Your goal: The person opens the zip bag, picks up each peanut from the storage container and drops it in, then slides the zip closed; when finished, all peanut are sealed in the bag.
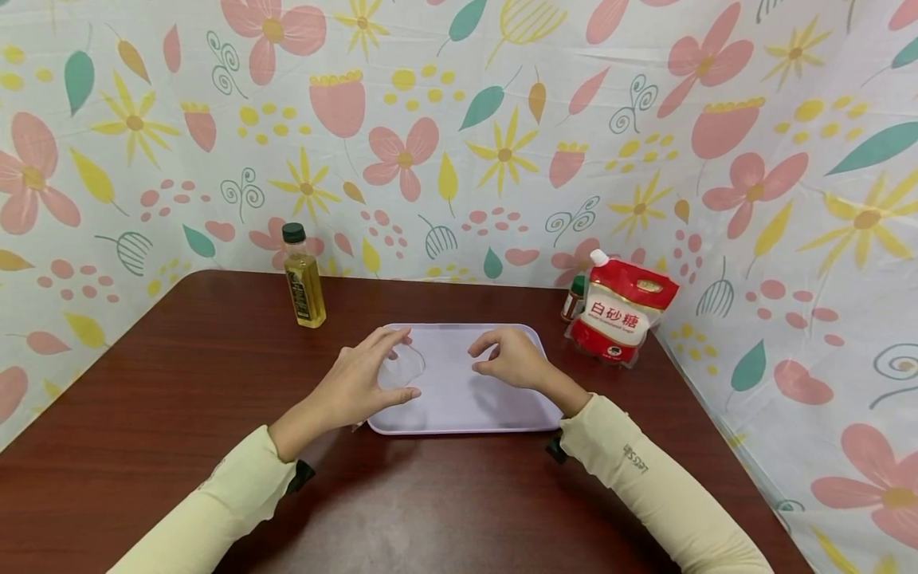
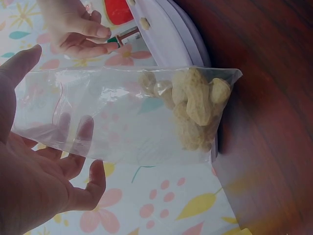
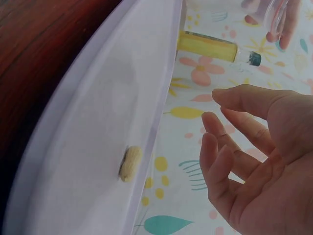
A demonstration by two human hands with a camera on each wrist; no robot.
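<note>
In the head view, the left sleeve and right sleeve are nearest, cut off by the bottom edge, reaching over the dark worktop toward a pale lilac tray. Above the tray's left side, the left hand has thumb and fingers spread in a wide curve around a clear bag; only the bag's curved edge is easy to make out. Over the tray's right part, the right hand holds nothing, its fingers loosely bent and thumb slightly apart. Beyond the tray's far left corner stands an oil bottle; right of the tray, a red sugar pouch partly hides a green-capped jar.

In the left wrist view, the left hand has the bag between thumb and curved fingers, some showing through the film; how firmly is unclear. The bag's long axis is upright beside the tray's rim, mouth up, peanuts at its lower end. Whether that end touches the tray cannot be told.

In the right wrist view, the right hand's fingers curl emptily above the tray, where a single peanut lies lengthwise along the rim.
</note>
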